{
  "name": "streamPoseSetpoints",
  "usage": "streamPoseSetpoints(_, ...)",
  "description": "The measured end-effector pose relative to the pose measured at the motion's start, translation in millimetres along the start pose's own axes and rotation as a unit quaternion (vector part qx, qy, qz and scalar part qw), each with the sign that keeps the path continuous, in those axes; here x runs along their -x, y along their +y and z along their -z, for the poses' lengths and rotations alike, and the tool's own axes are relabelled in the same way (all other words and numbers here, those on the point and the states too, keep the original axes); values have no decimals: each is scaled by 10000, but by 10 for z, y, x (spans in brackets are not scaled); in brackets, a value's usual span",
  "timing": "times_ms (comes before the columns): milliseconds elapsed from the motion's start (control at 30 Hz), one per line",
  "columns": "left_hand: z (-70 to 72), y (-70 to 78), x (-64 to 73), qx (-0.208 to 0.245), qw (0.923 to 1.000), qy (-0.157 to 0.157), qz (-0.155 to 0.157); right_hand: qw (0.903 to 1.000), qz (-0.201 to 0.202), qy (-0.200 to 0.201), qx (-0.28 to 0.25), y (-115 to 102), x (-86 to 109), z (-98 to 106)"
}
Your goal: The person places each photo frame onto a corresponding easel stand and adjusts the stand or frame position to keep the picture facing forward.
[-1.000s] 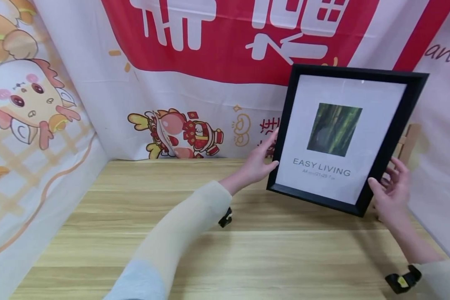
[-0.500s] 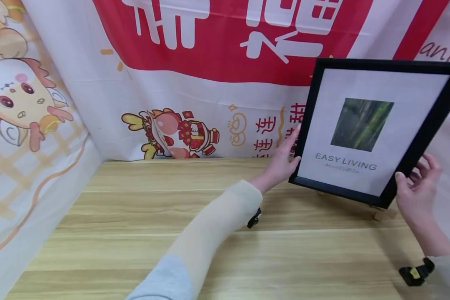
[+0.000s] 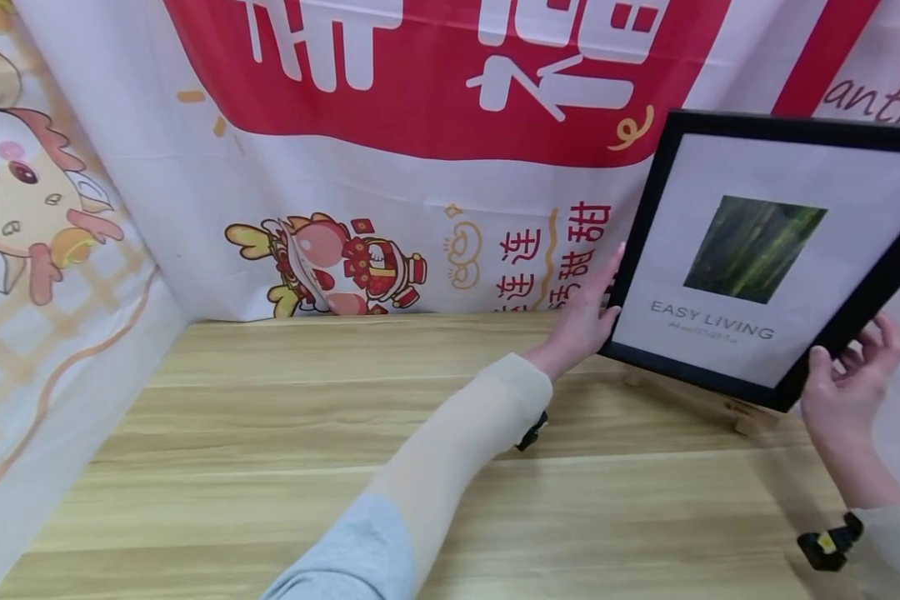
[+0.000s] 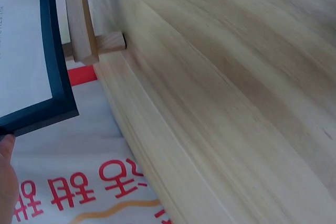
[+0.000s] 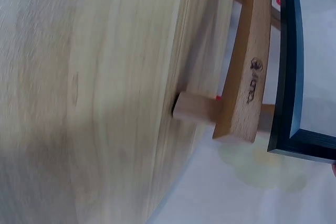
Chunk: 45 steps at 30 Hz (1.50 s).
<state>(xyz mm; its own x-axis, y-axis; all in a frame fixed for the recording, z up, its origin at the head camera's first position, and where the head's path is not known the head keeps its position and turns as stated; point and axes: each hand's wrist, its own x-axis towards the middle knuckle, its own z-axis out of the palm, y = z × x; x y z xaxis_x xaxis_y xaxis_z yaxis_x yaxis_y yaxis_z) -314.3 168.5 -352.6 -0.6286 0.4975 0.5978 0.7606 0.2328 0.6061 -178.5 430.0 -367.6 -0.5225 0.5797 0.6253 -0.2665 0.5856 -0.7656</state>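
A black picture frame [image 3: 772, 250] with a white "EASY LIVING" insert and a small green picture is held up, tilted, at the right. My left hand [image 3: 581, 321] grips its left edge, thumb at the front. On the opposite side, my right hand [image 3: 851, 387] holds the lower right edge, fingers curled behind it. Below and behind the frame stands a small wooden stand [image 3: 753, 417], mostly hidden by it from above. The right wrist view shows the stand's crossbar [image 5: 247, 72] with a dark printed mark, close beside the frame's lower edge [image 5: 289, 77].
The wood-grain table [image 3: 307, 467] stretches to the left and front. Behind it hangs a red and white cloth [image 3: 420, 192] with printed characters, close to the frame's back. A printed cloth [image 3: 67, 333] also hangs on the left side.
Both hands have carried the frame to the right, over the stand. The stand's upright, seen beside the frame earlier, is now hidden, and its crossbar shows below. The head view has shifted slightly right.
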Motion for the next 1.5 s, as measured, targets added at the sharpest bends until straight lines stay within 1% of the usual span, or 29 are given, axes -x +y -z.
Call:
streamPoseSetpoints(67, -48, 17, -10, -11, 10000, 15, 13, 9999, 50, 66, 91, 19, 11, 22)
streamPoseSetpoints(233, -156, 20, -12, -126, 9998, 172, -48, 9998, 103, 173, -87, 62, 44, 60)
streamPoseSetpoints(333, -193, 2, -4, -185, 9995, 250, -57, 9996, 99, 205, -138, 77, 56, 63)
streamPoseSetpoints(433, -211, -17, 0, -178, 9995, 262, -35, 9996, 80, 183, -179, 93, 63, 55)
streamPoseSetpoints(567, -225, -37, -18, -98, 9996, 269, 88, 9997, 90, 125, -175, 116, 67, 53)
streamPoseSetpoints(667, -234, -34, -42, -50, 9993, 268, 266, 9999, 98, 103, -88, 127, 63, 62)
streamPoseSetpoints(800, -254, -22, -62, -123, 9984, 64, 554, 9999, 23, 123, -63, 151, 45, 83)
streamPoseSetpoints(900, -273, -31, -67, -143, 9974, -175, 691, 9998, -140, 141, -91, 175, 11, 102)
streamPoseSetpoints(967, -289, -48, -58, -67, 9966, -351, 737, 9995, -254, 145, -115, 196, -17, 115)
streamPoseSetpoints(1133, -353, -128, 5, 236, 9932, -745, 863, 9965, -560, 121, -613, 238, -79, 145)
streamPoseSetpoints(1233, -384, -176, 31, 342, 9922, -817, 881, 9961, -715, -4, -524, 239, -113, 154)
streamPoseSetpoints(1333, -396, -203, 29, 418, 9911, -859, 922, 9947, -945, -133, -393, 229, -159, 153)
streamPoseSetpoints(1433, -409, -215, 16, 465, 9898, -918, 981, 9873, -1305, -143, -894, 220, -206, 153)
streamPoseSetpoints(1500, -422, -218, 11, 496, 9888, -949, 1040, 9819, -1453, -129, -1209, 219, -227, 154)
